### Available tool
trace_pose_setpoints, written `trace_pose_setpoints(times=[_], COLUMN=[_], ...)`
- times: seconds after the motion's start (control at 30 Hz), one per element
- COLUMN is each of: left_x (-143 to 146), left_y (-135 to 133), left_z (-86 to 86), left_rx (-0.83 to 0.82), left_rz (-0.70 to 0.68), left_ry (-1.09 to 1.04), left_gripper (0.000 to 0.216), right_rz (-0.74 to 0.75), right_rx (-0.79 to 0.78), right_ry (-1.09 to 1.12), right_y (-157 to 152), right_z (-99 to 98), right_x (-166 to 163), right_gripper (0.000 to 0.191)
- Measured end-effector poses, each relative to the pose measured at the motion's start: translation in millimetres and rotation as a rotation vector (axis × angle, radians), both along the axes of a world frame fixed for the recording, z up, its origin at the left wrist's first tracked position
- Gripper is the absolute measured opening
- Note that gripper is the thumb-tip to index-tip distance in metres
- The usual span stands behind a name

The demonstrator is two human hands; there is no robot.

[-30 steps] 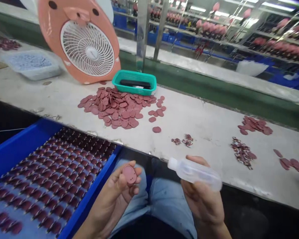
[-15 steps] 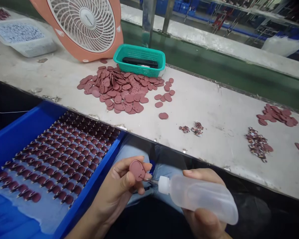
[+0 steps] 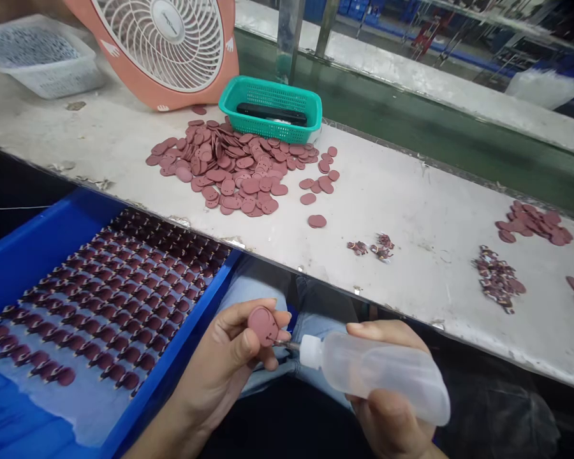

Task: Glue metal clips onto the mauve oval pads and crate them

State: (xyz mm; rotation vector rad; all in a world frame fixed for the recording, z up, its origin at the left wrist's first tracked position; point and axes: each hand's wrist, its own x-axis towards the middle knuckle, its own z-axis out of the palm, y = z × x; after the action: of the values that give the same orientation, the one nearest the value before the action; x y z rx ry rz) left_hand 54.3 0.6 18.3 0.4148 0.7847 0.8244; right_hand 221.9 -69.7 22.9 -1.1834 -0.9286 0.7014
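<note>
Blue plastic tray (image 3: 43,239) holds neat rows of maroon ovals (image 3: 119,299).

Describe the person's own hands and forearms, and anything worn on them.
The left hand and right hand are bare: no gloves, rings, watch or cables show. The left forearm is bare too, with no sleeve in view.

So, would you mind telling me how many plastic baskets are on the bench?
2: a teal basket behind the disc pile, and a white one left of the fan. More may lie out of view.
</note>
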Motion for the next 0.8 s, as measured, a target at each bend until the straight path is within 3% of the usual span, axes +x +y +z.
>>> trace_pose_setpoints(times=[0.17,0.4,0.8], left_x=[0,7,7], left_y=[1,-1,0], left_z=[1.3,18.3,20.0], left_rx=[0.023,-0.074,-0.07], left_rz=[-0.029,0.066,0.089], left_ry=[-0.03,0.065,0.079], left_gripper=[0.03,0.038,0.038], right_rz=[0.013,-0.013,0.045], right_rx=[0.023,0.051,0.028], right_ry=[0.002,-0.07,0.001], right_y=[2,-2,-6], right_z=[1.8,-1.1,-6.8], right_x=[-1,0,1], right_gripper=[0.038,0.04,0.036])
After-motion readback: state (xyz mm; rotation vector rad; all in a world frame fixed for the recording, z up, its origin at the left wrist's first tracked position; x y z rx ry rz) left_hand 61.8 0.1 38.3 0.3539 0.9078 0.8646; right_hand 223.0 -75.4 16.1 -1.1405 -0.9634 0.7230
